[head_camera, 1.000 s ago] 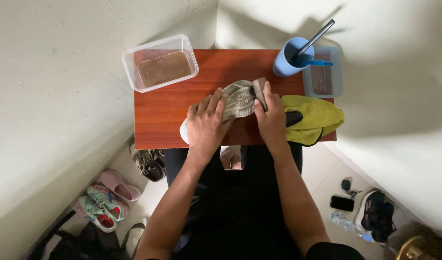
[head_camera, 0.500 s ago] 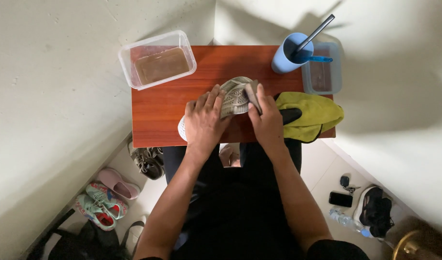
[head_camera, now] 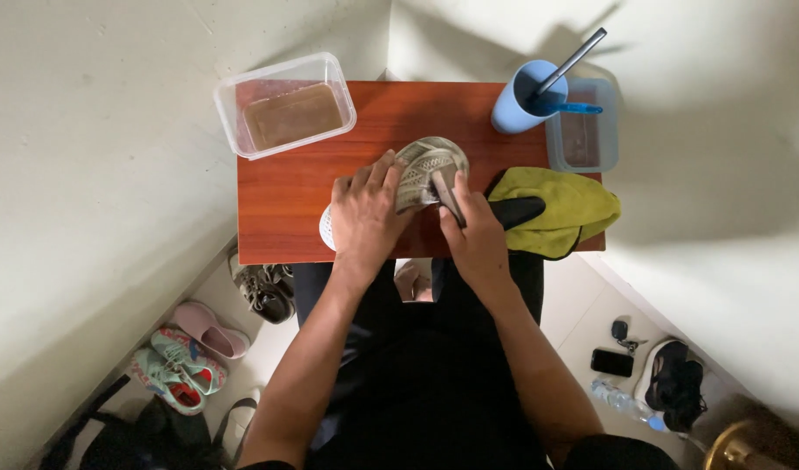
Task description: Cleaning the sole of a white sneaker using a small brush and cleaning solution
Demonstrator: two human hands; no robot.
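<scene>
A shoe (head_camera: 427, 170) lies sole-up in the middle of the small red-brown table (head_camera: 286, 200), its long axis running from the lower left of the frame, where a white toe or heel end peeks out under the wrist, up toward the upper right, where the grey patterned sole rounds off. The left hand (head_camera: 364, 218) lies over the lower-left half of the shoe, fingers spread and pressed down on the sole, clamping it to the table. The right hand (head_camera: 476, 233) sits just to the right of the shoe and is closed around a small brush (head_camera: 443, 187), which rests slanted across the sole near its middle. So the shoe lies between the two hands, the left on top of it, the right touching it only through the brush.

Just beside the right hand a yellow-green cloth (head_camera: 569, 209) hangs over the table's right edge, with something dark partly on it. At the upper left corner stands a clear tub of brownish water (head_camera: 286, 113); at the upper right, a blue cup (head_camera: 521, 100) holding a long handle, next to a smaller clear tub (head_camera: 582, 130). More shoes (head_camera: 199, 348) lie on the floor at lower left.
</scene>
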